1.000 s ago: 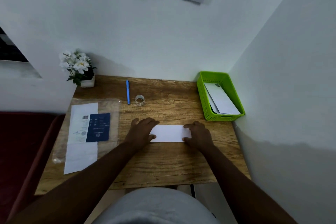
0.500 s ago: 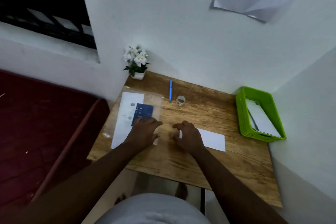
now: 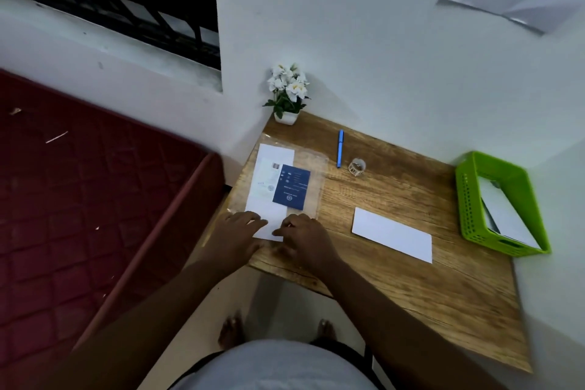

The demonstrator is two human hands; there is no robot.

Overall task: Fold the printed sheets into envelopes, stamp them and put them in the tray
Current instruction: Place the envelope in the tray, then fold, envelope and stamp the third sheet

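Observation:
A stack of white printed sheets (image 3: 269, 187) with a dark blue card (image 3: 292, 186) on top lies in a clear plastic sleeve at the desk's left side. My left hand (image 3: 235, 231) rests with straight fingers on the near end of the top sheet. My right hand (image 3: 305, 239) is beside it, fingers curled, pinching the sheet's near right edge. A folded white envelope (image 3: 392, 234) lies flat mid-desk, apart from both hands. The green tray (image 3: 468, 209) stands at the right edge with white envelopes inside. A small stamp roll (image 3: 357, 166) sits beyond the envelope.
A blue pen (image 3: 340, 149) lies near the back of the wooden desk (image 3: 427, 294). A white flower pot (image 3: 287, 95) stands in the back left corner. Walls close the back and right sides. A red mattress (image 3: 95, 199) lies left of the desk.
Both hands let go of the folded envelope and moved left onto the sheet stack. The view swung left with them. The envelope stays mid-desk.

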